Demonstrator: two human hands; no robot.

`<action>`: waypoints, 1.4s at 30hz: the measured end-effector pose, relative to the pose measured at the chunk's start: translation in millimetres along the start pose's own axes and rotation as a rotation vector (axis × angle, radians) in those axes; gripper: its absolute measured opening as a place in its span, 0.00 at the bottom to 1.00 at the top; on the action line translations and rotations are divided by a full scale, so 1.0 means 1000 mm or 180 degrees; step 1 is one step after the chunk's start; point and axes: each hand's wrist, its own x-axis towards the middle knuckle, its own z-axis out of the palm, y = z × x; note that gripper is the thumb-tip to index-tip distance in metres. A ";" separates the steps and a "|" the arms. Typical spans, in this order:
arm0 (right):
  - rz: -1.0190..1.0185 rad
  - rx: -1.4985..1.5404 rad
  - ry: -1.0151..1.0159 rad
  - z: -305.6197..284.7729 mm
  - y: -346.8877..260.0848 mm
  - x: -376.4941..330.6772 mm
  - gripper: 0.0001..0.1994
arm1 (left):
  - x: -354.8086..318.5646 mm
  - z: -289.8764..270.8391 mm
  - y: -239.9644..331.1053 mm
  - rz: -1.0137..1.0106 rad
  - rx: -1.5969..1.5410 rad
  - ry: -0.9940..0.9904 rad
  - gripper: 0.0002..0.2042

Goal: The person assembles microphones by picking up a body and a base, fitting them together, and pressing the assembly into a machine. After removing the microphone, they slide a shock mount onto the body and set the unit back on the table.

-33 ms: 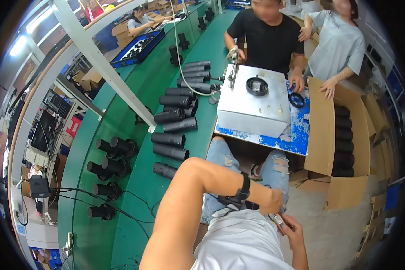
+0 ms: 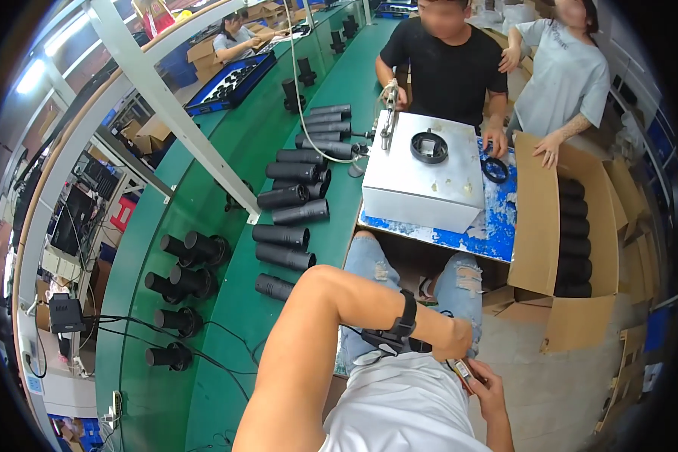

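My left hand reaches across my lap to the right side, its fingers curled in and mostly hidden behind the back of the hand. A dark strap circles that forearm. Just below, my right hand grips a small, flat, box-like object with a pale label and an orange edge; its kind is too small to tell. The left hand is close to the object's upper end, and whether they touch cannot be seen. Both hands are beside my right thigh, below the worktable's near edge.
Ahead, a silver metal box with a black ring stands on a worn blue tabletop. Black tubes lie along the green bench at left. At right stands an open carton of dark cylinders. Two people stand beyond.
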 end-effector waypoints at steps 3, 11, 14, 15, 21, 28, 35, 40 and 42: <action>0.0039 0.0227 -0.0297 -0.001 0.003 -0.003 0.24 | -0.002 -0.016 0.004 0.0002 0.0039 -0.0433 0.07; 0.0323 0.0350 -0.0651 -0.002 0.002 0.000 0.23 | -0.007 -0.049 0.009 0.0195 -0.0044 -0.1098 0.11; 0.0944 0.1603 -0.0819 -0.012 0.004 -0.003 0.23 | -0.010 -0.053 0.008 0.0233 -0.0084 -0.1006 0.11; 0.0947 0.1620 -0.0799 -0.009 0.003 -0.005 0.23 | -0.009 -0.052 0.008 0.0184 -0.0038 -0.0998 0.12; 0.0247 0.0346 -0.0576 -0.008 -0.003 -0.013 0.22 | -0.007 -0.025 0.003 0.0099 -0.0222 -0.0736 0.13; -0.0118 -0.0272 -0.0767 -0.006 -0.005 0.006 0.22 | -0.011 -0.027 0.013 -0.0342 -0.0429 -0.0638 0.12; -0.0495 -0.1284 -0.1123 -0.024 -0.004 0.034 0.24 | -0.035 -0.002 0.016 -0.1306 -0.1365 -0.0168 0.15; -0.0229 -0.1870 -0.1292 -0.027 -0.033 0.064 0.23 | -0.040 0.017 0.022 -0.1896 -0.1603 0.0125 0.16; 0.0764 -0.1066 -0.1944 -0.044 -0.076 0.087 0.26 | -0.048 0.025 0.030 -0.1898 -0.1875 0.0783 0.16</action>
